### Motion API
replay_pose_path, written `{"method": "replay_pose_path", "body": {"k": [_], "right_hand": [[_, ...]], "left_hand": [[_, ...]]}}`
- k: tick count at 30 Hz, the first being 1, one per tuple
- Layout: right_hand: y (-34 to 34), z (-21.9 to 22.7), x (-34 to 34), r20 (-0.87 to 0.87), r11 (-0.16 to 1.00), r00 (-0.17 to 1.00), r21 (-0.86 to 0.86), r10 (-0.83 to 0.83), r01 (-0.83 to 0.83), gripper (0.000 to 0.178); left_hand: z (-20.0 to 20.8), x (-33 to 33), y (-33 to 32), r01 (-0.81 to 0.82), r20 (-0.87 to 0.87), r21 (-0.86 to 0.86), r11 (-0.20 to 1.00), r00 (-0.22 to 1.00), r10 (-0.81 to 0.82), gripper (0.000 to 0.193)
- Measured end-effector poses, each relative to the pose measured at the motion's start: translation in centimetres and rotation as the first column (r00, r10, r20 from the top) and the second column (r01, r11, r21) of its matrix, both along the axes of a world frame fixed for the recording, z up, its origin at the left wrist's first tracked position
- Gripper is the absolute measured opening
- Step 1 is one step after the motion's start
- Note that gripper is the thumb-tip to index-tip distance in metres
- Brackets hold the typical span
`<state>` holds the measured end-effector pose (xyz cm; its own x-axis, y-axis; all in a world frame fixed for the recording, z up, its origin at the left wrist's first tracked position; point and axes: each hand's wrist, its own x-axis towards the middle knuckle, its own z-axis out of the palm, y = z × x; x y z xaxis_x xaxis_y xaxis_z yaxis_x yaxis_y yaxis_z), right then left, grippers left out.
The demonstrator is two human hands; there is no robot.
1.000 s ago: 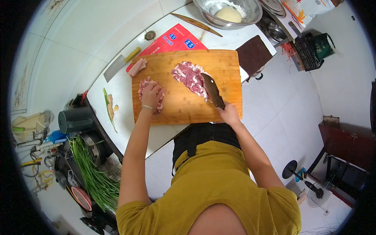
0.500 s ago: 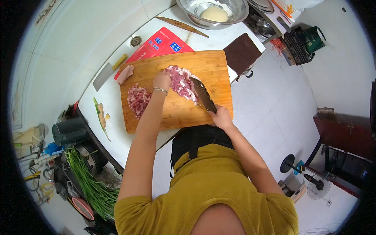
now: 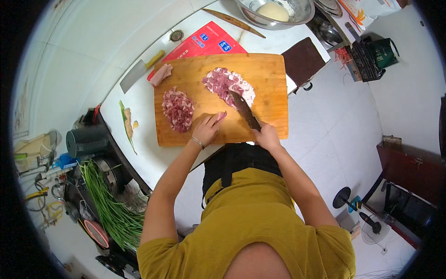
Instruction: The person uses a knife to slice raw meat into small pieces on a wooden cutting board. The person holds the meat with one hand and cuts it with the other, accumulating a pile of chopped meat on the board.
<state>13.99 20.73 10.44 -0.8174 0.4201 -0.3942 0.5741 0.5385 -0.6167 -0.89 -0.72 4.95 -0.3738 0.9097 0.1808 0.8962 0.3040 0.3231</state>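
My right hand grips the handle of a dark-bladed kitchen knife near the right side of the wooden cutting board. The knife's far end touches a spread of sliced pink-and-white meat. Close to the board's near edge, my left hand is closed on a small strip of meat that pokes out past the fingertips. A heap of diced meat lies on the board's left part. Behind that heap, a pale chunk rests at the far left corner.
Beyond the board lie a red package, a cleaver with a yellow handle, and a pointed wooden stick. A steel bowl holds dough. Ginger and scallion sit at left; long greens hang below. A dark slab is at right.
My left hand has come back from the sliced meat toward the board's near edge, with a strip of meat in its fingers. The knife stays beside the slices. The whole view has shifted slightly.
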Motion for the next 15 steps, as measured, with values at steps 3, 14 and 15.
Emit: {"method": "replay_pose_path", "body": {"k": [3, 14, 15], "right_hand": [[-1.7, -0.9, -0.5, 0.089, 0.997, 0.995, 0.063, 0.035, -0.04, 0.023], [-4.9, -2.4, -4.0, 0.277, 0.922, 0.94, 0.27, 0.202, -0.277, 0.015], [-4.9, -2.5, -4.1, 0.296, 0.92, 0.934, 0.268, 0.203, -0.285, 0.015]], "left_hand": [[0.6, 0.9, -0.8, -0.071, 0.107, 0.008, 0.997, 0.992, 0.069, 0.023], [-4.8, 1.0, 1.8, -0.16, 0.039, -0.013, 0.987, 0.986, 0.161, 0.021], [-5.0, 1.0, 1.7, -0.148, 0.043, -0.02, 0.989, 0.988, 0.149, 0.022]]}}
